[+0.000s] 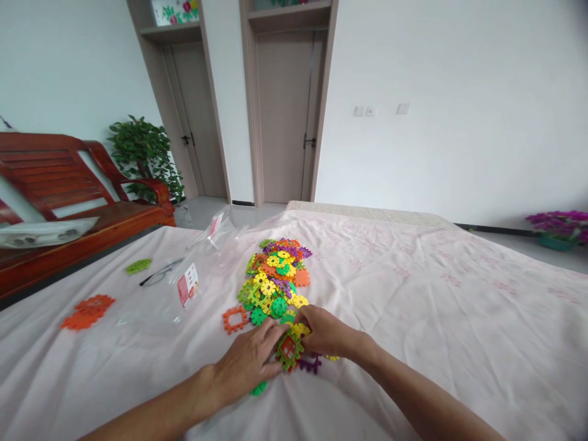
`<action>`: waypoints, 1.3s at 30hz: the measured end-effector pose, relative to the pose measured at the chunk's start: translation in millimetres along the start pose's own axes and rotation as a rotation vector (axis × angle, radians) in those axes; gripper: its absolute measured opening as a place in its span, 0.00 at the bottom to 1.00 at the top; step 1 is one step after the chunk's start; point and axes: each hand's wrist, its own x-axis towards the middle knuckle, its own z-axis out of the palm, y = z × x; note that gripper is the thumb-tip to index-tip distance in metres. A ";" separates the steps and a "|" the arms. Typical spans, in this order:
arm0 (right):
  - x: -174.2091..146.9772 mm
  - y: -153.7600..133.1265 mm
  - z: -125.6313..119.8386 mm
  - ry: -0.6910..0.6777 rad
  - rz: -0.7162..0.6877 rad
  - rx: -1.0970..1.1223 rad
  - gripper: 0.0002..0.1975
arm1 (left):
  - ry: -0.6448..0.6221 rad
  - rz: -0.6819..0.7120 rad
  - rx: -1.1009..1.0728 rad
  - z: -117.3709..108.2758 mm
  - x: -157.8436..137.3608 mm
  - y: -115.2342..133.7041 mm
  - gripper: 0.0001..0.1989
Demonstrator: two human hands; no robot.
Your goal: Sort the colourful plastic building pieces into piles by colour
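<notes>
My left hand (252, 360) has its thumb and fingers closed on the left side of a green notched square piece (288, 349) with an orange and red middle. Curled inward, my right hand (328, 331) pinches a yellow snowflake disc (301, 330) just above that square; its fingertips are partly hidden. A purple notched piece (311, 364) lies beneath, by the right hand. Below the left hand a green disc (258, 388) rests on the cloth. Beyond both hands stretches a heap of plastic building pieces (271, 286) in yellow, green, orange and purple.
A pale pink cloth (413, 318) covers the surface. On it, to the left, lie a clear plastic bag (160, 306), glasses (160, 274), orange pieces (87, 311) and a lime-green piece (138, 266). A wooden bench (59, 177) stands at the far left.
</notes>
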 end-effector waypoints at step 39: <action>34.2 14.8 -25.1 0.135 0.043 -0.250 0.36 | 0.298 -0.035 0.367 -7.4 41.7 -8.8 0.37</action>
